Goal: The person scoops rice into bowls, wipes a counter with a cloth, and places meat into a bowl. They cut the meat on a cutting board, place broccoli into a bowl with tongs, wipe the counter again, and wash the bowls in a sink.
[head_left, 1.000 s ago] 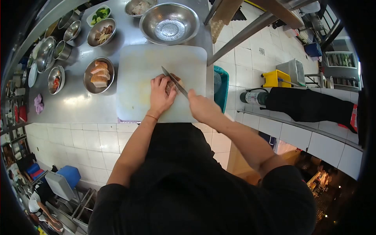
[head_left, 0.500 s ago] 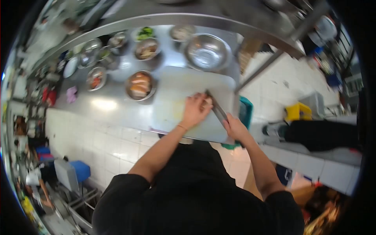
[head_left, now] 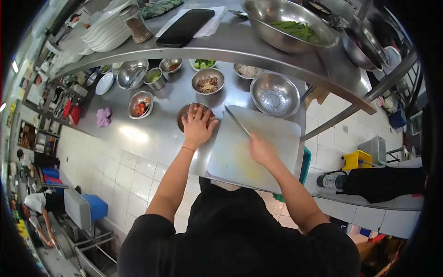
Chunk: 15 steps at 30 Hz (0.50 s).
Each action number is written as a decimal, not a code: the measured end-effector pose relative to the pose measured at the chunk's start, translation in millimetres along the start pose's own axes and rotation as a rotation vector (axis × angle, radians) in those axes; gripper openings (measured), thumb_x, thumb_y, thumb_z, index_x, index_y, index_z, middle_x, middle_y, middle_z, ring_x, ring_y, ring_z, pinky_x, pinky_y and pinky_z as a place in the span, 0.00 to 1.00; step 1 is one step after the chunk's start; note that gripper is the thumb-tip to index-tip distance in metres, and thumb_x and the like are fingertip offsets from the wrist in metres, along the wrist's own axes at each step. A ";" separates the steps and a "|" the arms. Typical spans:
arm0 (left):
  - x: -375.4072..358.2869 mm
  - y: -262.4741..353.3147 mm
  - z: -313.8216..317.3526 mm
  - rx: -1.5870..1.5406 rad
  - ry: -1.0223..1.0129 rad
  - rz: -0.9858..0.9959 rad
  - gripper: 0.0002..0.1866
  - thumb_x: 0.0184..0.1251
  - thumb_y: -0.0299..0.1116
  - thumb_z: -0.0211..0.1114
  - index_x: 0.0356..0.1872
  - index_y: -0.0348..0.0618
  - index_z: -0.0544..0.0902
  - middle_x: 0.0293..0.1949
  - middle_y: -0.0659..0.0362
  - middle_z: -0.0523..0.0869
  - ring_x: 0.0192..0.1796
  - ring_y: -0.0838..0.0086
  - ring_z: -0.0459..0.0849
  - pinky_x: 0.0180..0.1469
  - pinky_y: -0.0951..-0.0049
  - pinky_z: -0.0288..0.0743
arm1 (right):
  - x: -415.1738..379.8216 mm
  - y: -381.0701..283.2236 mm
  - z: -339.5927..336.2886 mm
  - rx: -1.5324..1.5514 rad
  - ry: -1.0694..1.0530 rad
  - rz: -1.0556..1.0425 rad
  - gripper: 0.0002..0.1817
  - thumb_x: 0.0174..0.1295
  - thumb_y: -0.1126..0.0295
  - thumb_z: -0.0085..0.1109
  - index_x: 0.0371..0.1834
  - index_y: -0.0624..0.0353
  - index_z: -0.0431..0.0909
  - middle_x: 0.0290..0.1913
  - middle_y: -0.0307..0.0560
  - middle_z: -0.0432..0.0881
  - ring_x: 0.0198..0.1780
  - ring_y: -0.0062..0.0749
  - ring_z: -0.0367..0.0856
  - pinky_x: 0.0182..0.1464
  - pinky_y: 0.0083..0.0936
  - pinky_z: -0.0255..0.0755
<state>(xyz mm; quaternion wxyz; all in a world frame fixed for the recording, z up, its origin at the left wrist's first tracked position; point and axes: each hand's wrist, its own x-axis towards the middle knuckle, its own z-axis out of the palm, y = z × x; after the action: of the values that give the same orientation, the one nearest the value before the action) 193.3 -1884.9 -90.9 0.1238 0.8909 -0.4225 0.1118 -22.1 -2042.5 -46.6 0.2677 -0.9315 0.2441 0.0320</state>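
My left hand (head_left: 198, 128) is spread over a small steel bowl (head_left: 182, 114), its fingers apart and reaching over the opening. Most of what lies in that bowl is hidden beneath the hand. A kitchen knife (head_left: 237, 121) is gripped in my right hand (head_left: 263, 150), the blade pointing up and left across the corner of a white cutting board (head_left: 281, 134). Yellowish stains mark the board, and no food shows on it. Just behind the board stands a large steel bowl (head_left: 275, 94).
Small bowls of cut food, such as red pieces (head_left: 140, 107) and brown strips (head_left: 207, 84), stand along the counter. Overhead, a steel shelf (head_left: 212, 53) carries a phone (head_left: 187, 28), plates (head_left: 108, 34) and a bowl of greens (head_left: 295, 31). A co-worker (head_left: 39, 207) bends at far left.
My left hand has left the board and moved up-left to the small bowl, its fingers spreading. The piece of food under it is gone from the board. The knife has shifted up-left. The view shows more shelf.
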 end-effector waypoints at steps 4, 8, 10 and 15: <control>-13.3 3.5 -0.3 0.068 -0.024 0.009 0.29 0.71 0.59 0.51 0.69 0.62 0.72 0.75 0.54 0.61 0.75 0.38 0.51 0.67 0.29 0.48 | -32.0 52.0 38.1 -0.255 0.046 0.164 0.17 0.67 0.64 0.52 0.54 0.61 0.69 0.37 0.65 0.83 0.42 0.57 0.84 0.45 0.53 0.74; -5.9 -31.5 -10.9 -0.158 0.017 -0.148 0.30 0.70 0.54 0.54 0.70 0.55 0.69 0.76 0.51 0.57 0.74 0.34 0.50 0.69 0.31 0.47 | -33.3 36.4 36.5 -0.512 0.263 -0.075 0.16 0.65 0.60 0.56 0.47 0.60 0.74 0.40 0.59 0.80 0.42 0.52 0.81 0.49 0.48 0.73; -1.4 -69.9 0.1 -0.337 0.163 -0.372 0.29 0.68 0.44 0.59 0.68 0.46 0.68 0.71 0.44 0.62 0.70 0.40 0.60 0.63 0.34 0.59 | -11.6 1.9 25.2 -0.349 0.381 -0.080 0.14 0.64 0.60 0.58 0.41 0.61 0.76 0.39 0.58 0.80 0.39 0.54 0.79 0.49 0.46 0.72; 5.1 -139.6 32.0 -1.237 -0.303 -0.836 0.19 0.59 0.22 0.59 0.53 0.37 0.68 0.48 0.48 0.77 0.41 0.61 0.84 0.25 0.60 0.84 | 108.2 -4.6 -13.0 0.196 0.625 0.027 0.11 0.64 0.65 0.56 0.32 0.64 0.78 0.29 0.60 0.78 0.36 0.56 0.78 0.40 0.41 0.73</control>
<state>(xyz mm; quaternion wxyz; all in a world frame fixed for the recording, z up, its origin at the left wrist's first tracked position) 308.4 -1813.2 -137.2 0.5732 0.7508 -0.0480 -0.3248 74.2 -2093.2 -53.8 0.2678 -0.8628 0.3285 -0.2754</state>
